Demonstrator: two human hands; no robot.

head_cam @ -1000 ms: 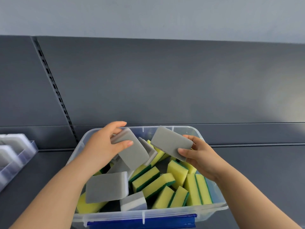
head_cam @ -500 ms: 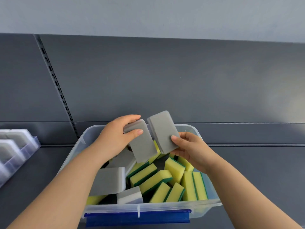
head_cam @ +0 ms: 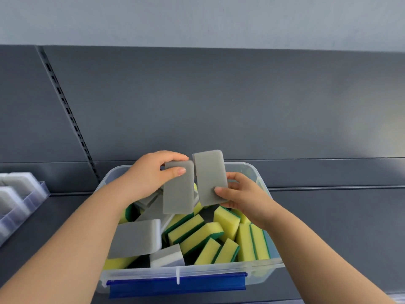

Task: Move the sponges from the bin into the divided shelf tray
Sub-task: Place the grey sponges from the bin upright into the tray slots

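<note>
Left hand (head_cam: 151,176) pinches a grey sponge (head_cam: 178,189) above the bin (head_cam: 197,269). Right hand (head_cam: 243,194) grips a second sponge (head_cam: 210,176) just beside it, both upright, likely being paired to carry together. Yellow sponges (head_cam: 197,235) fill the bin, and the tray (head_cam: 37,199) waits to its left.

Pale grey wall (head_cam: 197,18) above, dark grey metal back panel (head_cam: 241,102), slotted upright (head_cam: 65,106) at left, dark grey shelf (head_cam: 339,227) below, soft light patch at the panel's right.
</note>
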